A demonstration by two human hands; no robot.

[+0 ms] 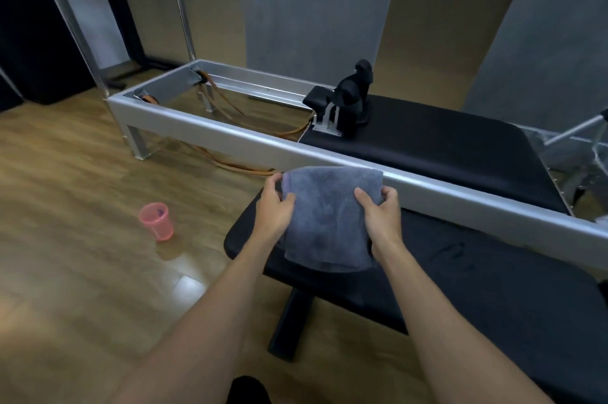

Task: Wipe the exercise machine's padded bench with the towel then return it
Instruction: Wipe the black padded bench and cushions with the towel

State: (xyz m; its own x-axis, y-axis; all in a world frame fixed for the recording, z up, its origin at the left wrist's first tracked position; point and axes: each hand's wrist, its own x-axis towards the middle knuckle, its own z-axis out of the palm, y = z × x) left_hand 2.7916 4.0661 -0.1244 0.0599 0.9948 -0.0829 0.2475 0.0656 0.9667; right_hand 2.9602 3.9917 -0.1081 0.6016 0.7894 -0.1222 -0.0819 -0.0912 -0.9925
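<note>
Both hands hold a folded grey towel (329,219) over the left end of the black padded bench (477,278), close to its far edge. The left hand (274,208) grips the towel's left edge: the thumb lies on top of the cloth and the other fingers curl round the edge and under it. The right hand (383,211) grips the right edge the same way, thumb on top and pointing inward, fingers wrapped round the side of the cloth. Each hand's fingers lie close together rather than spread.

The towel's top edge is level with the silver frame rail (230,137) of the machine, which runs just behind the bench's far edge. Its lower edge hangs down toward the bench surface. It seems to rest there, but dark cloth against dark padding makes the contact hard to judge.

Inside the frame, past the rail, lies a black carriage pad (444,147), with a pair of black shoulder rests (355,91) standing upright at its left end. Orange cords (230,104) run through the open left part of the frame and loop onto the wooden floor (82,193) beneath the rail. A pink plastic cup (156,221) stands upright on the floor, well apart from the bench's left end. A black leg (289,324) supports the bench near its front left corner.
</note>
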